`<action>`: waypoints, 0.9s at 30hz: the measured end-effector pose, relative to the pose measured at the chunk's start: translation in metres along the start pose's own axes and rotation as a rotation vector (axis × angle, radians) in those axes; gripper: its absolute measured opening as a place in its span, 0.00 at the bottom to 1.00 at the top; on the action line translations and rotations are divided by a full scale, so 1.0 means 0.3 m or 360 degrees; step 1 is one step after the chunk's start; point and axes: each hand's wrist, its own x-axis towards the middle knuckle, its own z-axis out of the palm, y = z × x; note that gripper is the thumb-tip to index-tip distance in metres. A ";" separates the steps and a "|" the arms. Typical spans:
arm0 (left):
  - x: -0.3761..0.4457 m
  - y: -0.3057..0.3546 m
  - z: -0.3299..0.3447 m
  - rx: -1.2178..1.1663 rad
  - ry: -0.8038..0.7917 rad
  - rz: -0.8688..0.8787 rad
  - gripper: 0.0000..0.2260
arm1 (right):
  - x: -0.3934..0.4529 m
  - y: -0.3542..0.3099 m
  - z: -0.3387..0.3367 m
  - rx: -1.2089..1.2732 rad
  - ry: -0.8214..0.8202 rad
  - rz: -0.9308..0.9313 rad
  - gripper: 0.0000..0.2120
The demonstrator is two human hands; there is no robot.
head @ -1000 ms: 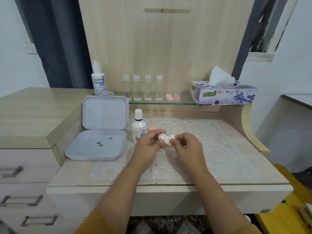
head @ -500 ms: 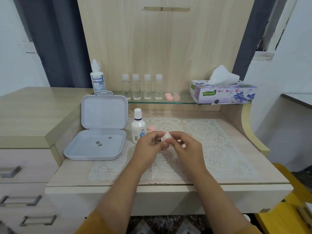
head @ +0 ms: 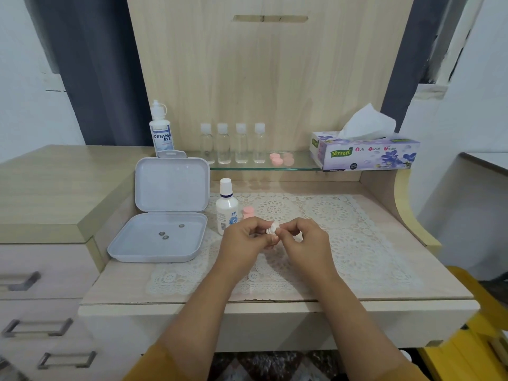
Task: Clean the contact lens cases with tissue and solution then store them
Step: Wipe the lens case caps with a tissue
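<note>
Over the lace mat, my left hand (head: 242, 239) and my right hand (head: 302, 240) meet around a small white lens case (head: 272, 229), both pinching it with curled fingertips. A bit of white shows under my right fingers; I cannot tell what it is. Just behind my left hand stand a white solution bottle (head: 226, 207) and a pink lens case (head: 248, 212). Two more pink lens cases (head: 280, 160) lie on the glass shelf. The tissue box (head: 362, 152) sits at the shelf's right end. An open grey storage box (head: 162, 232) lies at the left.
A Dream Eye bottle (head: 161, 133) and several small clear bottles (head: 232, 144) stand on the glass shelf (head: 299, 167). Three small dark bits (head: 165, 235) lie in the grey box. A raised cabinet top (head: 49, 185) with drawers is left; something yellow (head: 472, 325) is at the lower right.
The hands have drawn closer together around the white case, so less of it shows now. Nothing else on the desk has moved.
</note>
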 end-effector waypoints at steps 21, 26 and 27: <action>0.006 0.019 -0.008 -0.0284 0.0103 -0.0045 0.08 | 0.005 0.000 -0.021 0.0386 0.0069 0.0034 0.07; 0.006 0.014 -0.014 -0.0256 0.0077 -0.0040 0.08 | 0.005 -0.003 -0.014 0.0509 -0.0121 -0.0088 0.09; 0.005 0.013 -0.011 -0.0237 0.0042 -0.0027 0.08 | 0.005 -0.003 -0.015 0.0538 -0.0150 -0.0114 0.10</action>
